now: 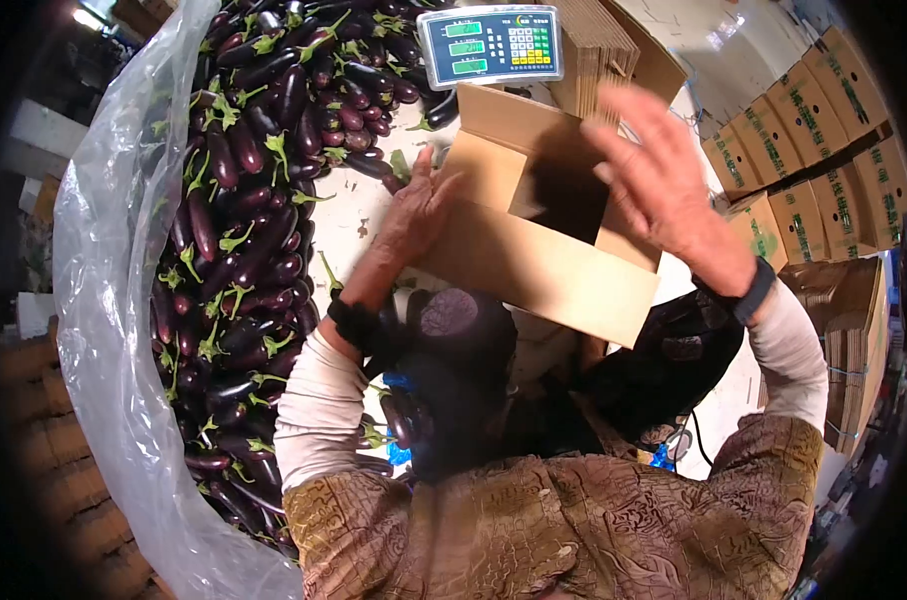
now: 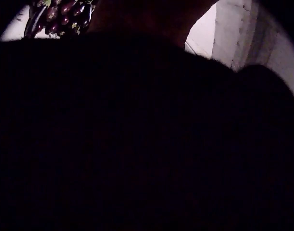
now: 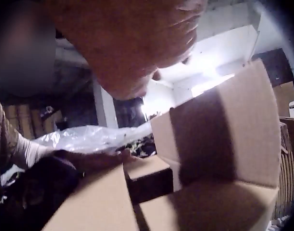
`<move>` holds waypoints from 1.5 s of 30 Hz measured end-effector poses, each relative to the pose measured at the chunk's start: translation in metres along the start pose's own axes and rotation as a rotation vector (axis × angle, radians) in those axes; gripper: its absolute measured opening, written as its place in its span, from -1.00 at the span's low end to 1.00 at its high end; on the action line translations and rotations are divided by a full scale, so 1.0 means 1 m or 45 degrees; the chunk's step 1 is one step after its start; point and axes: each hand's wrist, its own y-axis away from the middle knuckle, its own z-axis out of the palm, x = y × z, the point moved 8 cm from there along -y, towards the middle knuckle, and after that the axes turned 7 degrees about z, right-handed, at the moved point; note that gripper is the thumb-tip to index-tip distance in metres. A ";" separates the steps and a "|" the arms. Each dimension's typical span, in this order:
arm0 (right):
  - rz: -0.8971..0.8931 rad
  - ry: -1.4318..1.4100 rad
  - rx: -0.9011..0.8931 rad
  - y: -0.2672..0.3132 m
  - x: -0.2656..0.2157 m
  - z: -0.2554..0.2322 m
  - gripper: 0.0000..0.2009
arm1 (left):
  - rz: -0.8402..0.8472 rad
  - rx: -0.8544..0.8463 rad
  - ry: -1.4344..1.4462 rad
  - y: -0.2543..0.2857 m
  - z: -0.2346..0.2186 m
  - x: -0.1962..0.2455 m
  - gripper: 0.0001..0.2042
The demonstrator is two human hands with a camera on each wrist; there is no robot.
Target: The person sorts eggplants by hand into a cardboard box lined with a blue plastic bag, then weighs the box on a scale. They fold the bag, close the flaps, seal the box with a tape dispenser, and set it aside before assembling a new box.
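Observation:
An open cardboard box (image 1: 549, 270) stands in front of me with its flaps spread, its inside largely in shadow. My left hand (image 1: 414, 215) rests along the left side of the box with its fingers extended. From the right wrist view, that same left hand (image 3: 101, 160) lies close to a raised flap (image 3: 96, 204). My right hand (image 1: 664, 185), blurred, hovers over the right side of the box with loosely spread fingers and nothing in them. Just left of the box lies a large heap of eggplants (image 1: 254, 220). The left wrist view is mostly dark.
A digital scale (image 1: 492, 47) with lit displays stands beyond the box. Flattened cartons (image 1: 599, 50) are stacked beside it. Clear plastic sheeting (image 1: 114, 280) borders the eggplants on the left. Printed cartons (image 1: 809, 120) are piled at the right, above more flat cardboard (image 1: 844, 345).

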 end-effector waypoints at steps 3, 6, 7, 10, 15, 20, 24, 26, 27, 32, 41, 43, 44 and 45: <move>0.312 0.241 -0.101 0.019 0.029 -0.005 -0.62 | -0.144 -0.013 0.101 -0.005 0.001 0.022 -0.29; 0.628 -0.020 -0.321 0.050 0.036 0.022 -0.63 | 0.139 0.015 -0.101 -0.010 -0.005 0.011 -0.34; 0.620 -0.045 -0.395 0.050 0.028 0.027 -0.63 | 0.510 -0.030 -0.386 -0.003 -0.001 0.034 -0.38; 0.458 -0.380 -0.548 0.066 -0.009 0.055 -0.58 | -0.144 0.232 0.451 -0.001 -0.006 0.008 -0.28; 0.347 -0.167 -0.634 0.083 -0.047 0.079 -0.33 | -0.172 0.173 0.380 0.010 -0.008 0.007 -0.19; 0.336 -0.135 -0.711 0.082 -0.043 0.083 -0.31 | -0.216 0.069 0.746 -0.024 -0.018 0.020 -0.24; 0.336 -0.108 -0.789 0.082 -0.041 0.087 -0.29 | -0.228 -0.265 0.580 -0.074 0.021 -0.006 -0.41; 0.327 -0.179 -0.777 0.084 -0.040 0.086 -0.32 | 0.141 -0.058 0.139 -0.063 0.005 0.011 -0.47; 0.336 -0.176 -0.775 0.085 -0.037 0.087 -0.32 | 0.236 0.001 0.110 -0.062 0.004 0.011 -0.50; 0.796 0.108 -0.822 0.104 0.036 0.092 -0.12 | 0.110 0.107 0.119 -0.044 -0.014 -0.008 -0.52; 1.380 -1.234 -0.872 0.111 0.072 0.110 0.38 | 0.002 0.153 -0.194 -0.045 -0.020 -0.003 -0.47; 1.365 -1.016 -0.995 0.111 0.078 0.114 0.39 | -0.043 0.135 -0.341 -0.044 -0.015 0.008 -0.44; 1.370 -1.007 -0.992 0.108 0.082 0.115 0.39 | -0.093 0.130 -0.485 -0.043 -0.014 0.014 -0.42; 1.325 -0.952 -1.057 0.107 0.083 0.119 0.37 | -0.085 0.125 -0.476 -0.043 -0.013 0.017 -0.42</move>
